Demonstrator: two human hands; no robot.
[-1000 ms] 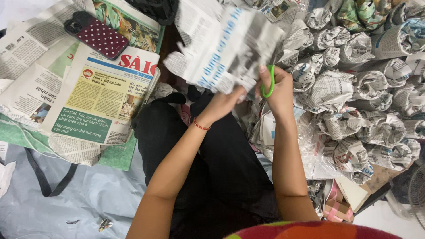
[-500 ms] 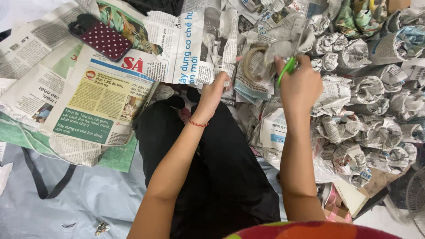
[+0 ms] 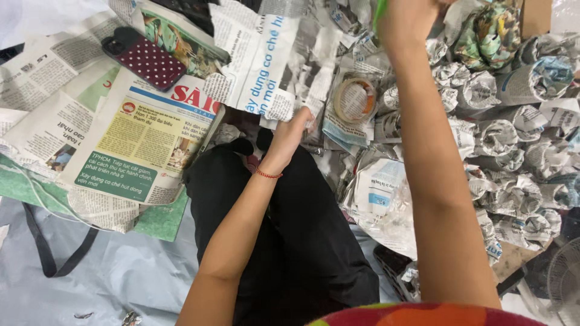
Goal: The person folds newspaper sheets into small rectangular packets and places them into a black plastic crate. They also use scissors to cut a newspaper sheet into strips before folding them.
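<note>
My left hand [image 3: 292,137] grips the lower edge of a torn newspaper sheet [image 3: 261,57] that lies spread ahead of my knees. At the top edge of the view, my right hand [image 3: 406,15] is raised high and closed on green-handled scissors [image 3: 380,11], of which only a green sliver shows. A roll of clear tape [image 3: 355,100] lies on the papers between my two arms. A red thread bracelet sits on my left wrist.
A stack of newspapers [image 3: 130,142] lies at left with a red polka-dot phone [image 3: 144,57] on top. Several newspaper-wrapped bundles [image 3: 513,139] fill the right side. A black strap [image 3: 42,250] lies on the grey sheet; a fan [image 3: 565,284] is at bottom right.
My right hand has risen with the scissors toward the top edge. My left hand has lowered the newspaper sheet, which now lies spread out flat; the tape roll has come into view.
</note>
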